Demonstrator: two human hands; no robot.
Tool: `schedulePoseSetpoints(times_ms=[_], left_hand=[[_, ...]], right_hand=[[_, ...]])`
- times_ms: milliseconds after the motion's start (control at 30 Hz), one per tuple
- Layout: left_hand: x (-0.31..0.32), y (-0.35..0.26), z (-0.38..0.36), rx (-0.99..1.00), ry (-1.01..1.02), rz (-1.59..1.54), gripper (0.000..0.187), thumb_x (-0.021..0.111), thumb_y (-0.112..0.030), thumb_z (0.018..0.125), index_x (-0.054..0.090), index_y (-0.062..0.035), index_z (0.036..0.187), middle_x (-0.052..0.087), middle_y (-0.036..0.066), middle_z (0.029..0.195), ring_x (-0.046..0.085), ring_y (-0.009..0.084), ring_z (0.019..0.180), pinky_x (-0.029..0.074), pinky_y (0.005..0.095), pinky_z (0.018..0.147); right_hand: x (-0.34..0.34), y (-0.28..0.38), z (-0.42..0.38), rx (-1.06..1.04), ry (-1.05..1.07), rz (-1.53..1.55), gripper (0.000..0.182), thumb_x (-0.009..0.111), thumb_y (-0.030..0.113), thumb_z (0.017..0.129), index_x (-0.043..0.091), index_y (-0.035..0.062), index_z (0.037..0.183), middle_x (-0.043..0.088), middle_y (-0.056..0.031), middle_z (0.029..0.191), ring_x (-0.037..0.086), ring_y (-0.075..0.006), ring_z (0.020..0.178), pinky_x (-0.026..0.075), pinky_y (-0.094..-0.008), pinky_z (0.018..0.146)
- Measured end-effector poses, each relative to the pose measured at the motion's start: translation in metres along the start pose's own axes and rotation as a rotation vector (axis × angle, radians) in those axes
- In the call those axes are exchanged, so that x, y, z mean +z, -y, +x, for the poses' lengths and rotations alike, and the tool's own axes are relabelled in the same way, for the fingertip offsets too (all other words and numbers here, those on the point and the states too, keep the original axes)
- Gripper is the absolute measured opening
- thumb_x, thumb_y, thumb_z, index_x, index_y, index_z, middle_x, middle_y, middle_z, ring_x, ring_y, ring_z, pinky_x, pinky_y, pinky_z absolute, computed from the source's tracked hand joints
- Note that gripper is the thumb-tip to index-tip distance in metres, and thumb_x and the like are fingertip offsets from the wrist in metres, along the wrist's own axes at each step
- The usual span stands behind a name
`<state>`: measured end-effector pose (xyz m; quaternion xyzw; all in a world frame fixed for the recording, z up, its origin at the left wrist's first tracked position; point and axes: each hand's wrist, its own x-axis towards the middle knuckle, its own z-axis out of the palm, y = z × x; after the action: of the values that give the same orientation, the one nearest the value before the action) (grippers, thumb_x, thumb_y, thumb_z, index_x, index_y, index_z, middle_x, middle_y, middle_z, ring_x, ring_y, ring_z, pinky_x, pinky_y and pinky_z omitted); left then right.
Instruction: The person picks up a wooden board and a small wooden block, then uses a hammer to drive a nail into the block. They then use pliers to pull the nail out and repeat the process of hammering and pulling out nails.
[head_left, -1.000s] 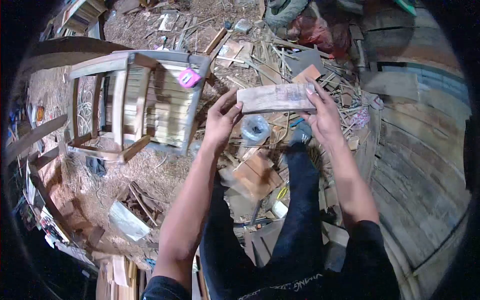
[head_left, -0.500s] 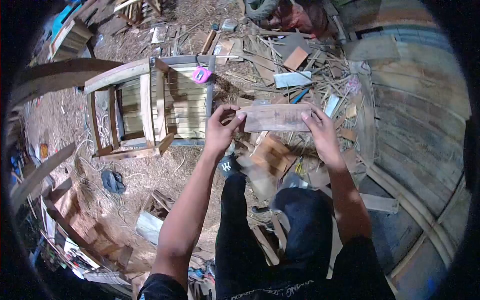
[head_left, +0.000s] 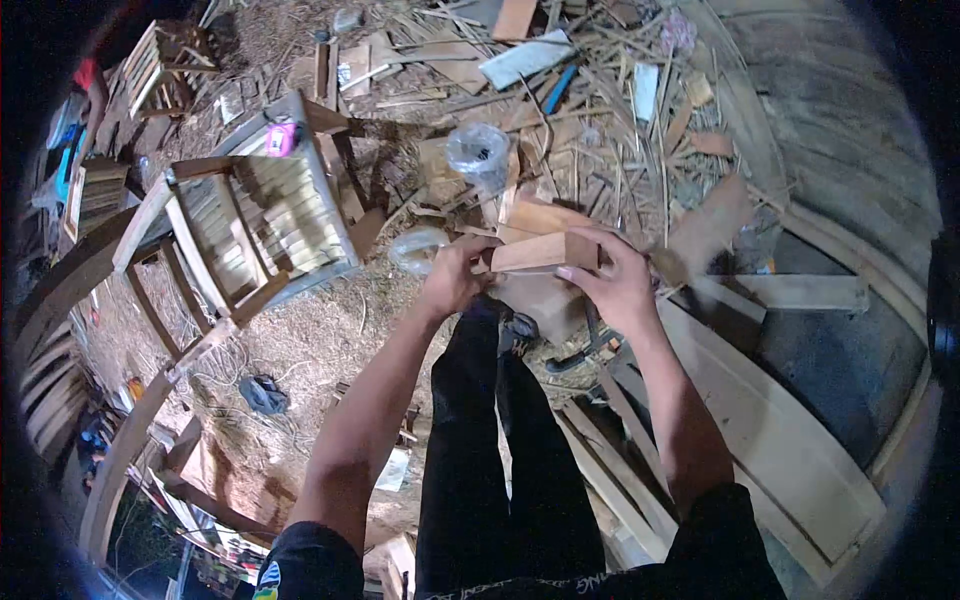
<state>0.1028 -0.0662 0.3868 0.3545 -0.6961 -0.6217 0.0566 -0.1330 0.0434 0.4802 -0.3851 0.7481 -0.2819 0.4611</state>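
Observation:
A short wooden board (head_left: 530, 253) is held up in front of me between both hands, tilted so that a long face and its right end show. My left hand (head_left: 462, 275) is closed on its left end. The fingers and thumb of my right hand (head_left: 615, 280) grip the right end. Beneath the board, a brown wooden piece (head_left: 545, 215) lies on the ground, with a clear plastic bag (head_left: 478, 155) just beyond it.
A slatted wooden frame (head_left: 235, 215) stands at the left, with a pink tape measure (head_left: 281, 139) on it. Scrap wood (head_left: 590, 130) litters the ground ahead. Long boards (head_left: 760, 420) lie at the right. A person's arm (head_left: 95, 95) shows at the far upper left.
The board has been tipped, so its end now shows. My view has shifted and turned; the slatted frame appears further left and rotated, and my legs have changed position.

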Motion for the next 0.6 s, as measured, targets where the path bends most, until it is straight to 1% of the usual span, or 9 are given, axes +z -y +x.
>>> schedulePoseSetpoints(times_ms=[100, 133, 200, 300, 400, 433, 467, 533, 600], left_hand=[[0.046, 0.023, -0.005, 0.006, -0.009, 0.000, 0.049, 0.085, -0.007, 0.075, 0.068, -0.0015, 0.121, 0.069, 0.014, 0.100, 0.066, 0.0264, 0.092, 0.054, 0.0391, 0.083], [0.061, 0.034, -0.006, -0.004, -0.009, 0.036, 0.049, 0.085, -0.007, 0.075, 0.068, -0.0016, 0.121, 0.069, 0.014, 0.102, 0.067, 0.0275, 0.092, 0.054, 0.0390, 0.084], [0.091, 0.064, -0.005, -0.004, -0.019, -0.003, 0.049, 0.084, -0.007, 0.076, 0.068, -0.0022, 0.123, 0.071, 0.016, 0.106, 0.069, 0.0299, 0.097, 0.055, 0.0382, 0.088], [0.129, 0.099, 0.008, 0.171, -0.109, 0.028, 0.051, 0.086, -0.014, 0.079, 0.068, 0.0005, 0.125, 0.071, 0.016, 0.113, 0.068, 0.0234, 0.102, 0.053, 0.0358, 0.092], [0.157, 0.148, 0.041, 0.139, -0.069, -0.078, 0.051, 0.085, -0.015, 0.080, 0.068, 0.0000, 0.126, 0.071, 0.017, 0.119, 0.069, 0.0242, 0.107, 0.053, 0.0373, 0.096], [0.161, 0.167, 0.056, 0.208, -0.075, 0.002, 0.050, 0.085, -0.020, 0.080, 0.067, -0.0023, 0.123, 0.071, 0.017, 0.117, 0.067, 0.0327, 0.111, 0.052, 0.0418, 0.096], [0.161, 0.185, 0.069, 0.200, -0.071, 0.009, 0.050, 0.085, -0.020, 0.080, 0.067, -0.0023, 0.123, 0.071, 0.017, 0.117, 0.067, 0.0327, 0.111, 0.052, 0.0418, 0.096], [0.152, 0.211, 0.099, 0.477, -0.109, 0.209, 0.068, 0.090, -0.031, 0.076, 0.058, -0.0015, 0.129, 0.062, 0.019, 0.123, 0.061, 0.0343, 0.114, 0.050, 0.0432, 0.096], [0.146, 0.227, 0.118, 0.419, -0.168, 0.182, 0.089, 0.093, -0.040, 0.070, 0.046, -0.0008, 0.134, 0.050, 0.021, 0.124, 0.054, 0.0356, 0.113, 0.048, 0.0439, 0.097]], right_hand=[[0.011, -0.039, -0.031, 0.133, -0.110, 0.412, 0.067, 0.080, -0.004, 0.081, 0.051, 0.0026, 0.140, 0.056, -0.0126, 0.138, 0.058, -0.0214, 0.125, 0.054, -0.0359, 0.102], [0.015, -0.058, -0.035, 0.052, -0.155, 0.333, 0.069, 0.080, -0.004, 0.081, 0.049, 0.0025, 0.142, 0.056, -0.0119, 0.138, 0.057, -0.0220, 0.126, 0.054, -0.0359, 0.103], [0.023, -0.094, -0.038, 0.122, -0.167, 0.488, 0.069, 0.080, -0.004, 0.081, 0.049, 0.0028, 0.142, 0.056, -0.0113, 0.138, 0.058, -0.0222, 0.125, 0.054, -0.0356, 0.103], [0.049, -0.166, -0.030, 0.103, -0.191, 0.508, 0.063, 0.080, -0.002, 0.083, 0.051, 0.0017, 0.138, 0.061, -0.0101, 0.133, 0.062, -0.0214, 0.119, 0.055, -0.0352, 0.100], [0.075, -0.222, -0.009, 0.075, -0.246, 0.490, 0.055, 0.079, -0.003, 0.084, 0.054, 0.0003, 0.134, 0.067, -0.0095, 0.126, 0.065, -0.0207, 0.114, 0.055, -0.0356, 0.099], [0.080, -0.230, -0.002, 0.051, -0.302, 0.439, 0.051, 0.078, -0.003, 0.085, 0.056, -0.0003, 0.131, 0.070, -0.0092, 0.122, 0.067, -0.0202, 0.111, 0.054, -0.0357, 0.098], [0.087, -0.243, 0.007, 0.056, -0.299, 0.448, 0.051, 0.078, -0.003, 0.085, 0.056, -0.0003, 0.131, 0.070, -0.0092, 0.122, 0.067, -0.0202, 0.111, 0.054, -0.0357, 0.098], [0.099, -0.267, 0.033, -0.058, -0.358, 0.396, 0.044, 0.075, -0.003, 0.088, 0.059, -0.0006, 0.129, 0.072, -0.0089, 0.118, 0.069, -0.0189, 0.105, 0.054, -0.0358, 0.098], [0.111, -0.302, 0.053, -0.168, -0.372, 0.356, 0.047, 0.074, -0.002, 0.089, 0.056, -0.0001, 0.132, 0.070, -0.0109, 0.121, 0.069, -0.0197, 0.105, 0.054, -0.0353, 0.098]])
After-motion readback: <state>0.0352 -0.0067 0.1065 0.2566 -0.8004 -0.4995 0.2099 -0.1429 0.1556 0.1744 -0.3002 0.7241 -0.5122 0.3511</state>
